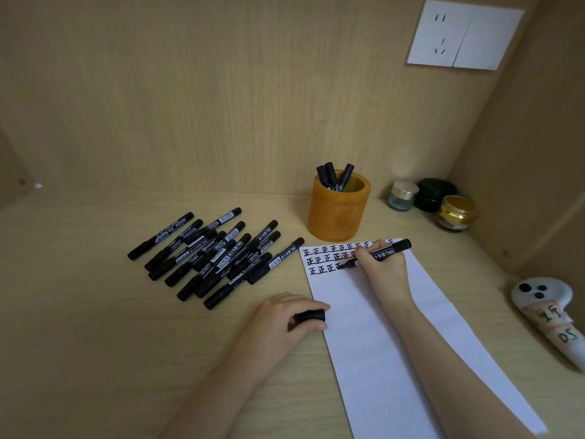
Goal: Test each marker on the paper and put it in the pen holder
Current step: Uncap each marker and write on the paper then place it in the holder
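Note:
My right hand (384, 267) grips an uncapped black marker (387, 251), its tip touching the white paper (380, 327) at the third row of black written characters. My left hand (285, 318) rests at the paper's left edge, closed around the marker's black cap (311, 316). An orange carved pen holder (338, 208) stands behind the paper with three black markers upright in it. A pile of several capped black markers (218, 255) lies on the desk to the left of the paper.
Three small jars stand at the back right: a clear one (402, 196), a dark green one (435, 194) and a gold-lidded one (456, 213). A white controller (547, 315) lies at the right edge. A wall socket (463, 34) sits high on the wooden back panel.

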Tool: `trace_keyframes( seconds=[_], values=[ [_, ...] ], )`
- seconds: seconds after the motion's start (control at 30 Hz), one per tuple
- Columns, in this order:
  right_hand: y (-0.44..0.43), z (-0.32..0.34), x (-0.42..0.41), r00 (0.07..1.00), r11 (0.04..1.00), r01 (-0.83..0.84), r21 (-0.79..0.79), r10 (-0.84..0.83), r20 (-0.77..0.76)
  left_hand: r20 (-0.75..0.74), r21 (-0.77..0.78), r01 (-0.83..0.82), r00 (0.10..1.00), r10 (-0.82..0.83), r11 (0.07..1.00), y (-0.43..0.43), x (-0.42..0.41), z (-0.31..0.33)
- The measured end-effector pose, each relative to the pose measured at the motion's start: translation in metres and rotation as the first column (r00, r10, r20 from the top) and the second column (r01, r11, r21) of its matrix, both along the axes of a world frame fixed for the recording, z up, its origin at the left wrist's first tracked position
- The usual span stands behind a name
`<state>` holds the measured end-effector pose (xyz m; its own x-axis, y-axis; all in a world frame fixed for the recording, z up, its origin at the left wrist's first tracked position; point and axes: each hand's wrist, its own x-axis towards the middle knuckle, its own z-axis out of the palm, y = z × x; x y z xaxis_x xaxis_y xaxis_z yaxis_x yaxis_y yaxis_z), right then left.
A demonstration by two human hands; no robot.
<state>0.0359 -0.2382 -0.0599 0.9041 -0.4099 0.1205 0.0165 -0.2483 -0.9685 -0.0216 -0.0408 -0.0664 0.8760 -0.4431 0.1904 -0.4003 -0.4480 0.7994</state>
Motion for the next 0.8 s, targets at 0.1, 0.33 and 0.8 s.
trace_keyframes(
  seconds=[0.1,0.33,0.8],
  values=[
    [0.0009,0.0005,-0.0012,1.0,1.0,-0.015,-0.004,0.015,0.004,-0.002,0.003,-0.003,1.0,0.003,1.0,0.0002,-0.0003,0.0003],
    [0.001,0.0018,-0.001,1.0,1.0,0.016,-0.014,-0.016,-0.009,-0.009,0.002,-0.002,1.0,0.002,1.0,0.0001,-0.0013,0.0022],
    [-0.0028,0.0003,-0.0004,0.997,0.994,0.075,0.075,-0.077,0.026,-0.025,-0.006,-0.012,1.0,0.012,1.0,-0.0001,-0.0016,0.0015]
  ],
)
